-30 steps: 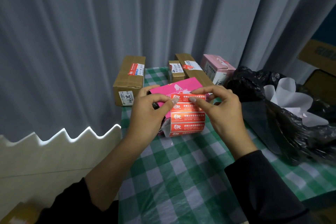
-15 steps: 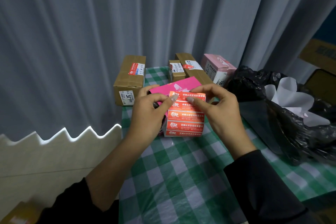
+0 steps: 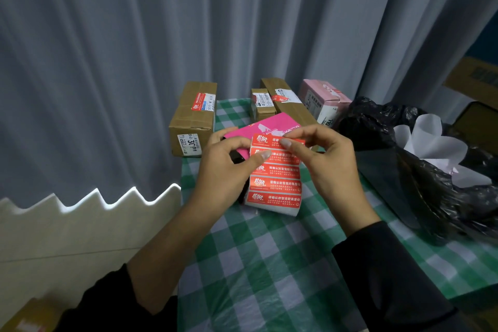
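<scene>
A strip of red stickers (image 3: 275, 183) on white backing hangs down over the green checked tablecloth (image 3: 264, 264). My left hand (image 3: 226, 170) grips the strip's left side, thumb on the second sticker, with a dark roll partly hidden under the palm. My right hand (image 3: 323, 159) pinches the top sticker (image 3: 265, 140) at its right end between thumb and forefinger. Behind the strip lies a bright pink box (image 3: 266, 125).
Brown parcels stand at the table's back: one large at left (image 3: 192, 118), a small one (image 3: 261, 105) and a long one (image 3: 288, 102). A pale pink box (image 3: 323, 100) sits right of them. A black rubbish bag (image 3: 420, 170) holding white paper fills the right. Grey curtain behind.
The sticker strip has lengthened downward and my hands have risen slightly. My right fingers now pinch the top sticker, which has lifted at its edge.
</scene>
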